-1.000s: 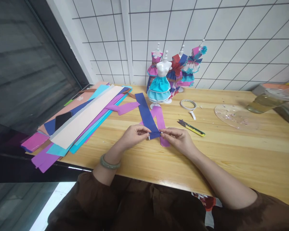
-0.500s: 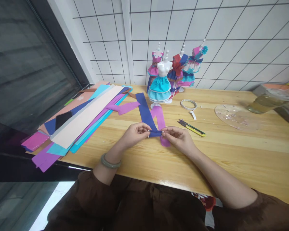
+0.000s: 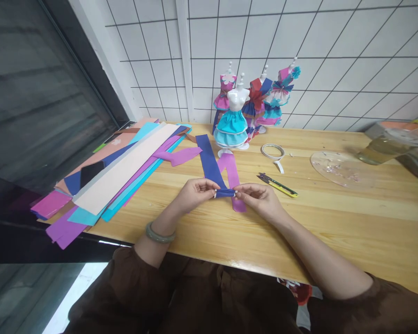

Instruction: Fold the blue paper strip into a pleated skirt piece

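Note:
A dark blue strip [image 3: 210,160], of paper or thin fabric, runs from near the dress forms toward me. Its near end is folded over, and my two hands pinch that fold from opposite sides. My left hand [image 3: 198,192] grips the left edge between thumb and fingers; a bangle [image 3: 159,234] circles that wrist. On the right edge, my right hand [image 3: 256,198] pinches the same fold. Partly beneath the blue strip lies a purple strip [image 3: 232,174], its near end showing beside my right fingers.
Small dress forms [image 3: 231,116] in colourful outfits stand against the tiled wall. A tape roll [image 3: 272,151] and yellow-handled snips [image 3: 278,184] lie right of my hands. Stacked coloured sheets [image 3: 125,169] with a dark phone [image 3: 92,174] cover the left. A clear plate [image 3: 329,169] and drink cup [image 3: 386,147] sit right.
The fold at the near end of the blue strip has turned slightly and looks thicker and more gathered. Both hands stay in nearly the same place.

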`<move>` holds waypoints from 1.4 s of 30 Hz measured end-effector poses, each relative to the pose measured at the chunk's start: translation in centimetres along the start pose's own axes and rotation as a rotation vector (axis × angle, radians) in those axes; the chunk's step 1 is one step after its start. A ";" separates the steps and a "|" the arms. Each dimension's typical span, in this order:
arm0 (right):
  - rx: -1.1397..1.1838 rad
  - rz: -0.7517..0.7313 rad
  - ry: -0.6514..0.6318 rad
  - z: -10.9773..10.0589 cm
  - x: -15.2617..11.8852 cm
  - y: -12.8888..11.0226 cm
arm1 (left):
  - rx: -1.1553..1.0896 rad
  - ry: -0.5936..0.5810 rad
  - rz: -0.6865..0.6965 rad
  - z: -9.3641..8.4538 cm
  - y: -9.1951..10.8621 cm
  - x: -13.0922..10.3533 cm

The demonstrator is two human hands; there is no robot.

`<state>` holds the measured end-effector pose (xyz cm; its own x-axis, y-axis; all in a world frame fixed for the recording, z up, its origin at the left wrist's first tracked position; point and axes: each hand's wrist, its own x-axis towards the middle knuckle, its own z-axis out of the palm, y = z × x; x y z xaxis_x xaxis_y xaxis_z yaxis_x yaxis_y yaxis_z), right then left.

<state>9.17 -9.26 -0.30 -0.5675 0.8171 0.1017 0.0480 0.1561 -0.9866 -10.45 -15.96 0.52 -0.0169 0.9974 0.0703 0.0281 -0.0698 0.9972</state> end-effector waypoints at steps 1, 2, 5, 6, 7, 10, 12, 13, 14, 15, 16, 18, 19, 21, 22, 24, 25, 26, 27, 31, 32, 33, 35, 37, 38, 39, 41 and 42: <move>0.002 0.002 -0.005 -0.1 0.0 0.0 | 0.001 0.000 0.001 0.0 0.0 0.0; 0.002 0.000 -0.011 -0.1 0.0 -0.1 | 0.002 0.001 0.002 0.0 0.0 0.0; -0.018 -0.007 -0.028 -0.2 -0.1 -0.3 | 0.013 0.011 -0.001 -0.2 -0.2 0.0; -0.027 -0.009 -0.031 -0.2 -0.2 -0.4 | 0.020 0.014 -0.002 -0.2 -0.2 0.0; -0.034 -0.011 -0.032 -0.2 -0.2 -0.5 | 0.025 0.014 -0.001 -0.3 -0.2 0.0; -0.040 -0.016 -0.019 -0.1 -0.2 -0.6 | 0.027 -0.003 0.014 -0.4 0.1 -0.1; -0.038 -0.019 -0.014 0.0 -0.2 -0.5 | 0.030 -0.019 0.028 -0.4 0.3 -0.1; -0.035 -0.020 -0.012 0.0 -0.1 -0.3 | 0.039 -0.024 0.035 -0.3 0.3 -0.2; -0.031 -0.025 -0.011 0.1 -0.1 -0.2 | 0.052 -0.024 0.041 -0.3 0.4 -0.2; -0.027 -0.030 -0.009 0.1 -0.1 -0.1 | 0.065 -0.022 0.046 -0.3 0.4 -0.2; -0.024 -0.037 -0.007 0.2 0.0 0.0 | 0.075 -0.020 0.050 -0.3 0.3 -0.2; -0.022 -0.049 -0.009 0.2 0.0 0.2 | 0.083 -0.014 0.049 -0.2 0.1 -0.2; -0.025 -0.053 -0.014 0.3 0.0 0.2 | 0.081 -0.011 0.047 -0.2 0.0 -0.2; -0.033 -0.057 -0.027 0.3 0.0 0.2 | 0.073 -0.005 0.042 -0.2 -0.2 -0.1; -0.036 -0.055 -0.031 0.3 0.0 0.2 | 0.068 0.000 0.041 -0.2 -0.3 -0.1; -0.028 -0.049 -0.032 0.3 0.0 0.3 | 0.057 0.008 0.039 -0.2 -0.4 -0.1; -0.017 -0.047 -0.029 0.3 0.0 0.4 | 0.049 0.010 0.038 -0.2 -0.5 -0.1; -0.008 -0.045 -0.027 0.3 0.0 0.5 | 0.041 0.013 0.037 -0.1 -0.5 0.0; -0.005 -0.047 -0.026 0.3 0.0 0.6 | 0.035 0.016 0.037 -0.1 -0.5 0.0; -0.061 -0.101 -0.038 0.2 0.0 0.7 | 0.057 0.033 0.035 0.1 -0.4 0.0; -0.071 -0.115 -0.039 0.2 0.1 0.7 | 0.074 0.036 0.036 0.1 -0.4 0.0; -0.074 -0.126 -0.038 0.2 0.1 0.6 | 0.095 0.037 0.042 0.1 -0.4 -0.1; -0.070 -0.134 -0.034 0.3 0.1 0.6 | 0.153 0.048 0.072 0.2 -0.4 -0.2; -0.067 -0.140 -0.030 0.3 0.1 0.5 | 0.244 0.076 0.132 0.2 -0.3 -0.2; -0.067 -0.146 -0.029 0.3 0.1 0.5 | 0.299 0.097 0.170 0.3 -0.3 -0.3; -0.068 -0.153 -0.029 0.3 0.1 0.4 | 0.355 0.118 0.208 0.3 -0.2 -0.3; -0.076 -0.161 -0.030 0.3 0.1 0.3 | 0.454 0.147 0.272 0.4 -0.1 -0.3; -0.084 -0.162 -0.033 0.3 0.0 0.2 | 0.490 0.153 0.295 0.4 0.0 -0.3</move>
<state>8.91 -9.36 -0.53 -0.5999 0.7592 0.2525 0.0216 0.3309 -0.9434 -10.04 -16.30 0.49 -0.0816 0.9206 0.3820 0.5113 -0.2903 0.8089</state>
